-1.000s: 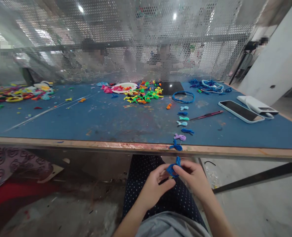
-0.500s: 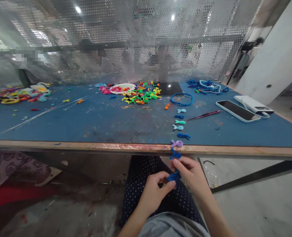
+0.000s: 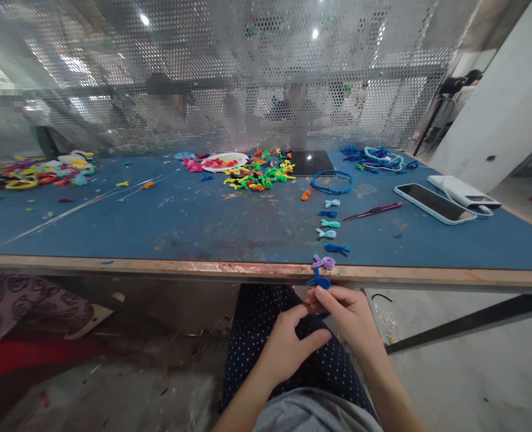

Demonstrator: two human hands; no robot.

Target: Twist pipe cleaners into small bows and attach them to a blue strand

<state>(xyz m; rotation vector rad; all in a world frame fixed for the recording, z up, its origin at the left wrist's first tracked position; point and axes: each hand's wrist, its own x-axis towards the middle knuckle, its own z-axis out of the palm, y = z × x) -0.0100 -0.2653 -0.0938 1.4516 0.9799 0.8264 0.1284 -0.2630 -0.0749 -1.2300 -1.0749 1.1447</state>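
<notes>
My left hand (image 3: 290,345) and my right hand (image 3: 349,315) meet over my lap, just below the table's front edge (image 3: 158,266). Both pinch a small blue pipe-cleaner piece (image 3: 322,314), which the fingers mostly hide. A blue pipe-cleaner bow (image 3: 318,280) lies on the table edge right above my right fingertips. Behind it a row of small bows runs away from me: a purple bow (image 3: 323,261), a blue bow (image 3: 336,247) and several teal and blue ones.
On the blue table: a blue hoop (image 3: 331,180), a pile of bright pipe-cleaner pieces (image 3: 259,171) beside a white plate (image 3: 225,159), a phone (image 3: 434,203), a white device (image 3: 463,191), a pink tool (image 3: 373,210). Colourful rings (image 3: 18,174) lie far left. A perforated screen stands behind; people sit beyond it.
My hands have risen slightly toward the table edge, and the blue piece, plainly seen between my fingers before, is now mostly covered. The bows on the table have not moved.
</notes>
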